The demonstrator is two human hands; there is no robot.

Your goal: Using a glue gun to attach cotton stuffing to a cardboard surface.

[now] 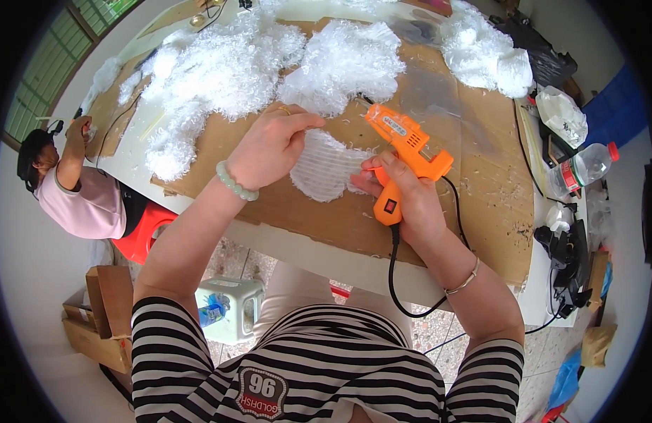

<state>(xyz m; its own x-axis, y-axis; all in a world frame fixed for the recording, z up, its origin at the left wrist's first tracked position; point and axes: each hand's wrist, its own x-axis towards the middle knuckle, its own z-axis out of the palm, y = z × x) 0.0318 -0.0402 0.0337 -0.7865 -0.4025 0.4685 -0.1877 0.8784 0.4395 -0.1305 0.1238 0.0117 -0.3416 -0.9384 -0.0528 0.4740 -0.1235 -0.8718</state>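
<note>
My right hand (414,194) is wrapped round the handle of an orange hot glue gun (403,137), its nozzle pointing away and to the left. A black cord loops down from the handle. A white, ribbed, see-through sheet piece (320,169) lies on brown cardboard (491,211) between my hands. The right fingertips are at its right edge; whether they touch it I cannot tell. At the piece's upper left is my left hand (273,141), index finger stretched to the right and the others curled in. Anything pinched there is hidden.
Shaggy white shredded material (347,63) is heaped along the far side, with another clump (484,56) at far right. A plastic bottle (583,169) and black cables (565,247) sit at the right edge. Another person (86,187) works at the left end. A pale stool (230,307) stands below.
</note>
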